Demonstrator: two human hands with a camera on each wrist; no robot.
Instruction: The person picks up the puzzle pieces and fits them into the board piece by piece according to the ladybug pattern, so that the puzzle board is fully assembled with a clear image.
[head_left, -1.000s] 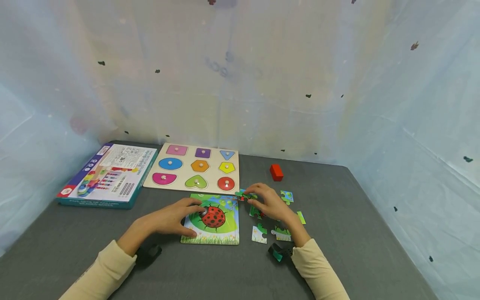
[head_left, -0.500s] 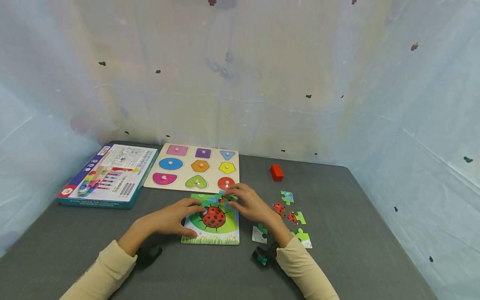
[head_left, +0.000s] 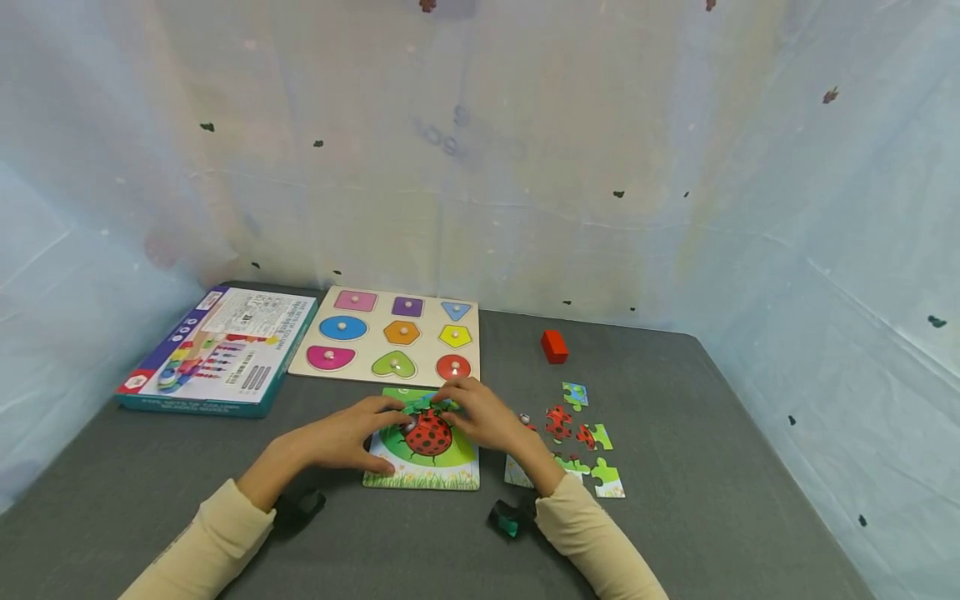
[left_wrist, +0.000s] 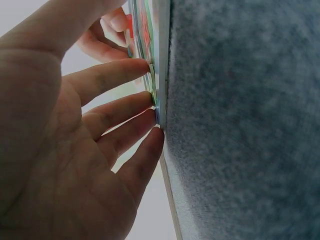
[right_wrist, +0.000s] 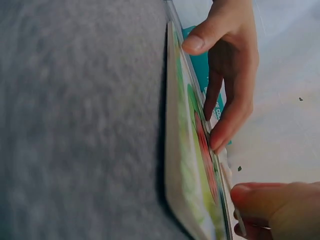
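Note:
A ladybug jigsaw board (head_left: 427, 477) lies flat on the dark table, with a red spotted ladybug on green. Fingertips of my left hand (head_left: 348, 437) rest on its left part, fingers spread and relaxed. Over the board's upper right, my right hand (head_left: 486, 419) pinches a jigsaw piece (head_left: 444, 406), seen as a thin edge in the right wrist view. The right fingers partly hide this piece. Several loose jigsaw pieces (head_left: 558, 421) with red, green and white parts lie to the right of the board, some partly behind the right forearm.
Behind the board lies a wooden shape puzzle (head_left: 367, 344) with knobbed pieces. A flat toy box (head_left: 225, 346) sits at the back left. A red block (head_left: 554, 346) and a blue-green jigsaw piece (head_left: 576, 394) are at the back right. Pale sheeting (head_left: 525, 167) encloses the table.
My right hand has carried the jigsaw piece leftward from beside the board's right edge to over its upper part, uncovering several loose pieces. The left hand has stayed in place.

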